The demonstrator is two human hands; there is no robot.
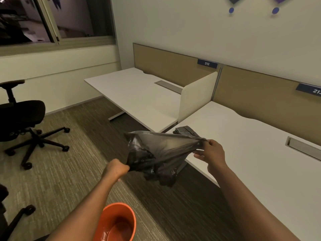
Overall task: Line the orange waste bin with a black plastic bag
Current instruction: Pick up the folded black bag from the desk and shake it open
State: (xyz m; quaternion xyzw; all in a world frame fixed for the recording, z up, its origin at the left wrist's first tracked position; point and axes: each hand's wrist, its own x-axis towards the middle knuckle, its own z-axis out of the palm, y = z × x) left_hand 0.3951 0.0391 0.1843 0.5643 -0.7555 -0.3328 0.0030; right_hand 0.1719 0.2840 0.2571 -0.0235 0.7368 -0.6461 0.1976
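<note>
You have the black plastic bag [156,150] stretched in the air between both hands, above the carpet [60,171] and just off the near-left corner of the desk [251,153]. Your left hand [116,168] is closed in a fist on a gathered fold at the bag's lower left; your right hand [211,152] pinches the film at the right with thumb and fingertips, the other fingers loosely spread. The film looks thin, limp and nearly weightless, glossy and crinkled, faintly see-through where pulled taut, so expect it to cling to itself, slip from a light pinch and tear if yanked. Take it by the rim of the mouth, two opposite points, rather than by bunched folds.

The orange waste bin [118,221] stands on the floor close below you, between your forearms. It seems rigid, smooth plastic with a rounded open rim, unlined, its inside shiny. More folded bags [184,130] lie on the desk corner behind.
</note>
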